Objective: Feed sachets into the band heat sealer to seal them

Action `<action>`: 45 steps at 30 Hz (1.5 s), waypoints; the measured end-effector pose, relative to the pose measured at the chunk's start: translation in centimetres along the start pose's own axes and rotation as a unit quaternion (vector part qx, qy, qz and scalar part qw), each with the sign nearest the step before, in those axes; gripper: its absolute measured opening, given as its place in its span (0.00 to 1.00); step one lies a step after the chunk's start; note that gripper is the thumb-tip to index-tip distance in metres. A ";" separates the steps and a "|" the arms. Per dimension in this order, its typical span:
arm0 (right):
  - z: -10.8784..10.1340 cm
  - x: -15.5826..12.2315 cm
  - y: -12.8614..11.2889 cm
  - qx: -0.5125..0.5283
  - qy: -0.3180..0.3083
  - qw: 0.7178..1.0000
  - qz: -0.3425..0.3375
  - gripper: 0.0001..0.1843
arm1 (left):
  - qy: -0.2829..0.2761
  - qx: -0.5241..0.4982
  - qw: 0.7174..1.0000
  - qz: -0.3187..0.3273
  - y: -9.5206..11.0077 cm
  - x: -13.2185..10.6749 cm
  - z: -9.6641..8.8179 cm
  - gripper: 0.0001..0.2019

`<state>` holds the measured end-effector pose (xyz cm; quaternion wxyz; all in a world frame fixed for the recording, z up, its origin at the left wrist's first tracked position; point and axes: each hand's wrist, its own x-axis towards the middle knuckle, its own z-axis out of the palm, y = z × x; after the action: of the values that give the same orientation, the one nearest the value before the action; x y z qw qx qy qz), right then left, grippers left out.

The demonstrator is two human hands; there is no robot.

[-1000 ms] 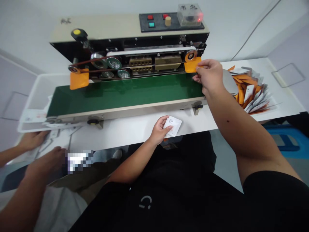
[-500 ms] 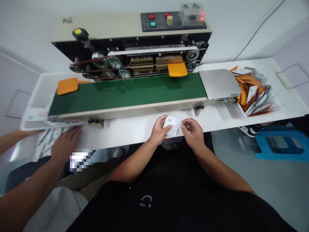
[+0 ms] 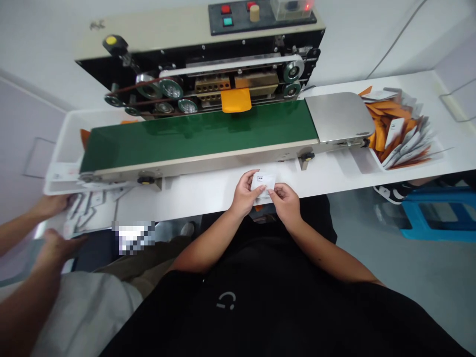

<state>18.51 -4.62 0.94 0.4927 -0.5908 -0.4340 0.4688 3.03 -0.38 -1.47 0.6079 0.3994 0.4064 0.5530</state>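
Pinched between thumb and fingers, the grip of the left hand (image 3: 243, 196) was closed on the left edge of a small white sachet (image 3: 262, 181), and the right hand (image 3: 287, 206) nipped its lower right corner the same way. The sachet was held over the near edge of the white surface (image 3: 201, 196), in front of the sealing machine (image 3: 148, 34). Behind it, on the green belt (image 3: 197, 136), an orange pouch (image 3: 235, 100) stood under the sealing bars. Loose orange and white pouches (image 3: 397, 134) lay heaped just right of the metal plate (image 3: 340, 116). At the far left, another person's hands (image 3: 55, 203) were among white sachets by the belt's end.
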 end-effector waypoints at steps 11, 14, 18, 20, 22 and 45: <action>-1.2 0.9 -2.4 0.115 0.072 0.991 -0.012 0.16 | -0.023 0.023 0.998 -0.050 0.0 -0.1 -0.7 0.29; -2.8 2.3 -4.8 0.117 0.099 0.987 -0.052 0.15 | -0.022 0.019 0.997 -0.065 0.0 0.0 -0.7 0.28; -5.7 6.6 -9.2 0.116 0.085 0.986 -0.087 0.17 | -0.018 0.004 0.996 -0.087 0.0 -0.1 -0.6 0.28; -7.2 9.6 -11.7 0.100 0.057 0.990 -0.077 0.17 | -0.016 0.002 0.996 -0.089 0.1 -0.1 -0.5 0.29; -8.4 12.5 -14.4 0.073 0.047 0.995 -0.048 0.12 | -0.016 0.005 0.996 -0.087 0.3 -0.1 -0.5 0.29; -4.6 24.7 -16.1 0.062 -0.019 0.998 0.001 0.11 | -0.012 -0.003 0.997 -0.081 0.6 -0.2 -0.3 0.28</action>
<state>26.75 20.93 14.14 0.5196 -0.5503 -0.4125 0.5069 2.53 -0.56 -1.02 0.6566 0.3697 0.4282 0.4988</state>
